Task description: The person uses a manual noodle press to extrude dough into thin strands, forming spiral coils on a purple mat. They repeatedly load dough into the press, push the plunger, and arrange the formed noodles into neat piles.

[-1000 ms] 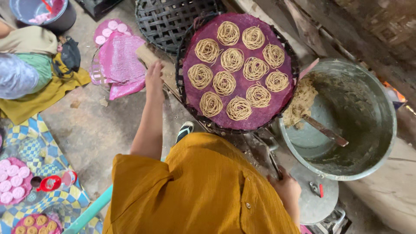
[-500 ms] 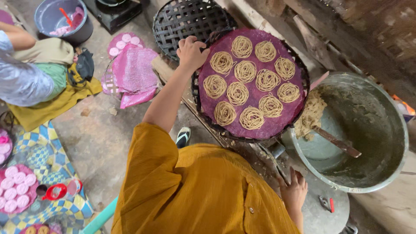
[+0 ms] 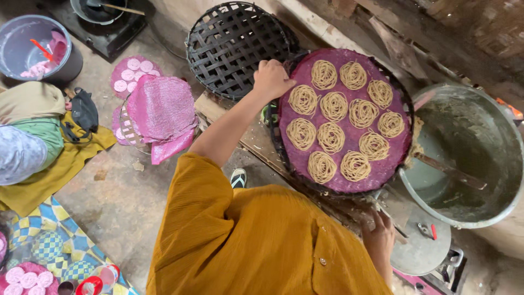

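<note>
From the head camera, looking straight down past a mustard-yellow shirt point(image 3: 262, 240), the left hand point(image 3: 271, 79) is curled over the far-left rim of a round woven tray point(image 3: 284, 147), fingers closed on its edge. The tray is lined with a purple cloth point(image 3: 338, 63) and carries ten coiled noodle nests point(image 3: 331, 137), thin tan strands wound into flat spirals, laid in loose rows. Being round, the tray has no long axis; it lies nearly flat, resting on a rough wooden plank point(image 3: 256, 142) above the floor.

The right hand point(image 3: 379, 235) is low at the tray's near-right edge, beside a flat grey metal lid point(image 3: 420, 251); I cannot tell whether it grips anything, since the shirt and tray rim partly cover it.

Touching the tray's right edge stands a big grey metal basin point(image 3: 480, 164) smeared with tan dough, a long-handled spatula point(image 3: 447, 170) lying inside with its handle pointing right. Just behind the left hand sits an empty dark basket point(image 3: 234, 49) of open lattice weave, tilted against the wall. Well to the left on the concrete floor point(image 3: 109, 191) lies a crumpled pink cloth point(image 3: 161, 112) over another tray. In the far-left corner is a grey bucket point(image 3: 22, 43), and another person's sleeve point(image 3: 19, 155) rests on a yellow cloth point(image 3: 54, 175).
</note>
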Tool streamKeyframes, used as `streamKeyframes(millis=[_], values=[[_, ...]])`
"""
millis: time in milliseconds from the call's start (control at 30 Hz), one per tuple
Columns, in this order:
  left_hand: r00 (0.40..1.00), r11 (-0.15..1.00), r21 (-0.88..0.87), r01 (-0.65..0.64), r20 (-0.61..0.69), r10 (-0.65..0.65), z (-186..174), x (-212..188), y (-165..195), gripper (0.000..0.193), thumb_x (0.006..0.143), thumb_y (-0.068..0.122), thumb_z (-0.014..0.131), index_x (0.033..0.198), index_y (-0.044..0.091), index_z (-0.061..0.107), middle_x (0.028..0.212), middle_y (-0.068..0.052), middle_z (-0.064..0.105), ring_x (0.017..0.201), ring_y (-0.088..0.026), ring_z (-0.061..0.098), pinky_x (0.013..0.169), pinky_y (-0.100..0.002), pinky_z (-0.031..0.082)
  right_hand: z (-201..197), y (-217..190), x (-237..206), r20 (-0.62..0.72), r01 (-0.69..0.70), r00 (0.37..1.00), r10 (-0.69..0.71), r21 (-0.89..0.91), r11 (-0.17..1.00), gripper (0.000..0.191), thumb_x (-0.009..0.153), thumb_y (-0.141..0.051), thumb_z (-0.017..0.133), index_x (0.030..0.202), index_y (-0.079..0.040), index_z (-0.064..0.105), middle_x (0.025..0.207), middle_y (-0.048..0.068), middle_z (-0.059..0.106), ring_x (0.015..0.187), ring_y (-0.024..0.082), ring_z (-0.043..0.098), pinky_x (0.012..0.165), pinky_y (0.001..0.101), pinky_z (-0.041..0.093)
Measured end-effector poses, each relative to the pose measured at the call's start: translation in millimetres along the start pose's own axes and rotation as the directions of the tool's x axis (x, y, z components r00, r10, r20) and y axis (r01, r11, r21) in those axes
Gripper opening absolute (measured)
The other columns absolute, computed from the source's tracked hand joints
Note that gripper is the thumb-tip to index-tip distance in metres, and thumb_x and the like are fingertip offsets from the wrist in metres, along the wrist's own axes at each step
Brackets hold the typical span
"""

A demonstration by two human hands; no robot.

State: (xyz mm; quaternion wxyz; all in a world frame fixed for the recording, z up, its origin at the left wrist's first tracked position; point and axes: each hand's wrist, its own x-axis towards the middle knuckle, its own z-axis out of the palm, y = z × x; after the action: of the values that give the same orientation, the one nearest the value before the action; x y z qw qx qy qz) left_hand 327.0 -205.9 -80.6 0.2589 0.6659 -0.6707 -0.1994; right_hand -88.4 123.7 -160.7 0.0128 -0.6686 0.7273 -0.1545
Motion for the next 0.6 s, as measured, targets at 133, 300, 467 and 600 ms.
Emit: streamKeyframes(millis=[133,300,467,600], values=[[0.983,0.950,-0.252,-0.183,-0.031,0.181,-8.6,14.9,-39.6,0.032,0.076,0.039,0.083,0.079,0.008,0.080,0.111,-0.017,0.069,0.110,-0.033,0.065,0.095,-0.042,0.054,4.8,-52.1,10.5,-0.040,-0.006,0.999,0.005,-0.025,1.000,0.049,0.089,-0.031,0.076,0.134,-0.013,0.071,0.131,0.018,0.066,0.121,0.038,0.060,0.105,0.0480,0.048],[0.976,0.921,-0.335,-0.200,0.009,0.216,-9.6,27.7,-71.6,0.031,0.076,0.034,0.081,0.073,0.004,0.076,0.101,-0.018,0.071,0.102,-0.034,0.067,0.088,-0.043,0.054,14.8,-108.6,11.3,-0.071,-0.056,0.996,0.053,-0.041,0.998,0.049,0.087,-0.028,0.076,0.132,-0.011,0.071,0.130,0.021,0.065,0.120,0.040,0.061,0.101,0.0481,0.050],[0.973,0.892,-0.420,-0.170,0.070,0.218,-9.4,35.3,-90.1,0.032,0.080,0.033,0.079,0.076,0.002,0.072,0.094,-0.016,0.071,0.091,-0.034,0.069,0.080,-0.045,0.055,21.9,-148.4,-1.9,0.006,-0.128,0.992,0.128,-0.002,0.992,0.044,0.092,-0.028,0.072,0.132,-0.010,0.071,0.129,0.021,0.065,0.117,0.040,0.062,0.099,0.0477,0.051],[0.963,0.861,-0.480,-0.171,0.105,0.249,-14.9,38.4,-100.7,0.034,0.084,0.036,0.079,0.081,0.003,0.072,0.091,-0.016,0.073,0.088,-0.032,0.070,0.080,-0.044,0.054,26.8,-168.8,-3.6,0.134,-0.262,0.955,0.263,-0.025,0.965,0.046,0.093,-0.033,0.069,0.133,-0.008,0.069,0.134,0.022,0.064,0.107,0.040,0.065,0.093,0.0479,0.052]])
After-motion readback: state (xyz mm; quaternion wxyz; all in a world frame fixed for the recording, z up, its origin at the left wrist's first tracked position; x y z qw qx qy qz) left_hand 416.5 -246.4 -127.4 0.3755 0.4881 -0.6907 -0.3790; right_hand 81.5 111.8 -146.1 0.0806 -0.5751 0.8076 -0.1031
